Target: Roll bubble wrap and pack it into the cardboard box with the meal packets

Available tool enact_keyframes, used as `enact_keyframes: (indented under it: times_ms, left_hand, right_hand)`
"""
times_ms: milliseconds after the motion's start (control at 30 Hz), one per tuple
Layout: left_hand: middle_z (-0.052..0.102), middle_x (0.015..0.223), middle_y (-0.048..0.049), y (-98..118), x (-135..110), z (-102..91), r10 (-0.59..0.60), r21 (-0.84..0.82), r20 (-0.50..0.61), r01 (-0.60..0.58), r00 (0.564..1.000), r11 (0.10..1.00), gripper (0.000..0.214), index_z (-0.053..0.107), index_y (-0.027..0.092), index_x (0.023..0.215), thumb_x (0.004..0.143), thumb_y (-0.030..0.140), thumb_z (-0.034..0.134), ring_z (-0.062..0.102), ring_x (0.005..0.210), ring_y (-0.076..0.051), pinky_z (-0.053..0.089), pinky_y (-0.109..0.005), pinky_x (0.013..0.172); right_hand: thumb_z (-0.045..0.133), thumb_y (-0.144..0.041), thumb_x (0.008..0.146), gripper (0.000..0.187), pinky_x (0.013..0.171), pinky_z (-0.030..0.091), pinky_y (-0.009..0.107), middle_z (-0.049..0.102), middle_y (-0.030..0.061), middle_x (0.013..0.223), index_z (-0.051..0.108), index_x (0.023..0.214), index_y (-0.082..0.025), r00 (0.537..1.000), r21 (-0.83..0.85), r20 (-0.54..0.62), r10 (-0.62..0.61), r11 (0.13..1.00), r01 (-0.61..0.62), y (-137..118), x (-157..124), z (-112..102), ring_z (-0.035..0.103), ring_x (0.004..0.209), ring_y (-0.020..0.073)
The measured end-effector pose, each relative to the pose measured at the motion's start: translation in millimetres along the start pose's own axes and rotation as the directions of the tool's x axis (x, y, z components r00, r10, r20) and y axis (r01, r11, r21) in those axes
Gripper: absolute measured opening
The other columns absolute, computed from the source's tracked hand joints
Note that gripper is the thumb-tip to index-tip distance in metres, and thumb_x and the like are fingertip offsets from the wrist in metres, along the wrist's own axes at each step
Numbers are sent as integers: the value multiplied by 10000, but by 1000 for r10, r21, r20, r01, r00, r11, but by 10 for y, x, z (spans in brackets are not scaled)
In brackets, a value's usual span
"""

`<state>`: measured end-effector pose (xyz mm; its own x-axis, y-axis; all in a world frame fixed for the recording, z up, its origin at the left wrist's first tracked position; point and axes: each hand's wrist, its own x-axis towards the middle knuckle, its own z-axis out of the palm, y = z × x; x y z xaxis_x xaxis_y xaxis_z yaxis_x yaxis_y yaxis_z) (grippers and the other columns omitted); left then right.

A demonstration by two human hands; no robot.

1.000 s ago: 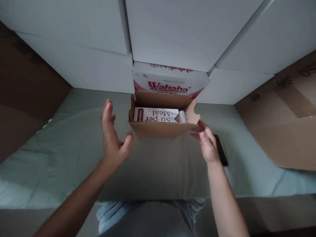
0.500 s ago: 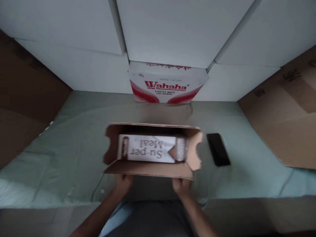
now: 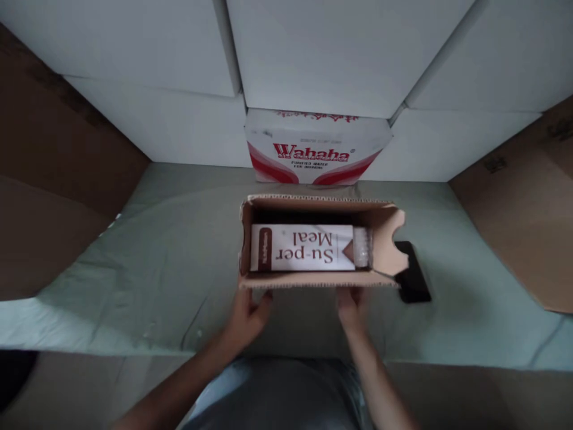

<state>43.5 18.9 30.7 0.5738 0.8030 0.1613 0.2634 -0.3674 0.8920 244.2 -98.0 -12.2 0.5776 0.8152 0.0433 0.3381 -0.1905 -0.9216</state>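
An open brown cardboard box (image 3: 389, 245) sits in front of me over the cloth-covered table. Inside it lies a white carton (image 3: 304, 248) printed "Su-per Meal", upside down from my side, with a clear ribbed plastic piece (image 3: 362, 248) at its right end. My left hand (image 3: 250, 316) holds the box near its left front corner, thumb toward the middle, other fingers partly hidden by the box. Farther right, my right hand (image 3: 352, 310) is at the front side too, its fingertips hidden beneath the box edge.
Behind stands a white and red Wahaha water box (image 3: 317, 158) against stacked white boxes (image 3: 349, 54). A black phone (image 3: 414, 275) lies right of the open box, partly covered by its flap. Large brown cartons flank the green cloth (image 3: 179, 239) at left (image 3: 58, 155) and right (image 3: 514, 215).
The open box has moved away from me and to the right with both hands, its right flap now overlapping the phone. The view has shifted slightly left.
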Motion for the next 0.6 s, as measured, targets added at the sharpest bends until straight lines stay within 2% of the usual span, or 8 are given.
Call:
enact_keyframes:
  times_ms: [67,133,267,367,433,500,567,600]
  left_hand:
    - [513,1291,-93,59,239,52,-49,-125,-132,32,990,992,606,268,246,1391,820,162,451,456,1260,-232,311,-488,1094]
    - [453,1356,-87,62,449,53,-77,-217,-168,40,983,975,671,294,240,1382,750,148,497,374,1322,-239,217,-477,1140]
    - [412,1391,-96,-41,694,-27,-108,-292,-149,61,983,954,719,304,217,1381,696,144,508,380,1308,-242,223,-446,1136]
    - [380,1417,-98,-145,749,-78,-115,-301,-129,71,985,951,742,287,234,1387,688,165,525,404,1284,-250,257,-469,1115]
    - [382,1416,-99,-213,743,-110,-122,-284,-113,86,986,955,723,291,243,1383,706,190,540,407,1280,-256,268,-486,1106]
    - [390,1410,-99,-281,713,-148,-133,-234,-107,105,985,967,695,301,250,1379,733,219,556,384,1296,-267,261,-507,1104]
    - [371,1423,-103,-346,671,-185,-141,-181,-122,118,982,976,697,289,260,1388,751,250,573,346,1323,-282,254,-530,1099]
    - [352,1437,-105,-376,650,-197,-143,-166,-132,120,981,979,712,272,266,1397,756,266,580,329,1335,-289,259,-538,1093]
  right_hand:
    - [437,-311,822,473,982,409,486,605,96,1101,379,1286,-241,992,31,-121,-34,999,38,-77,244,-49,511,1180,255]
    - [521,-234,730,516,980,415,458,587,83,1121,435,1239,-243,979,80,-193,-68,993,85,-173,454,-60,504,1177,251]
    - [516,-149,672,585,971,427,432,541,77,1206,444,1242,-259,984,141,-161,-83,984,106,-308,695,1,511,1148,227]
    - [503,-131,668,606,976,429,437,531,77,1251,444,1258,-258,995,159,-71,-67,984,77,-312,767,-24,520,1144,218]
    - [511,-148,699,543,959,445,447,573,70,1211,478,1231,-255,997,147,-52,-53,987,60,-329,808,-139,553,1108,214]
    - [529,-189,753,462,937,462,448,607,67,1175,505,1210,-251,984,118,-153,-86,987,105,-430,868,-323,584,1068,210]
    - [547,-217,796,419,938,466,430,604,77,1200,514,1213,-240,932,53,-303,-199,973,225,-649,958,-521,587,1082,206]
    - [550,-216,807,394,948,462,418,604,82,1202,523,1200,-231,901,5,-329,-282,954,300,-798,1015,-605,586,1092,205]
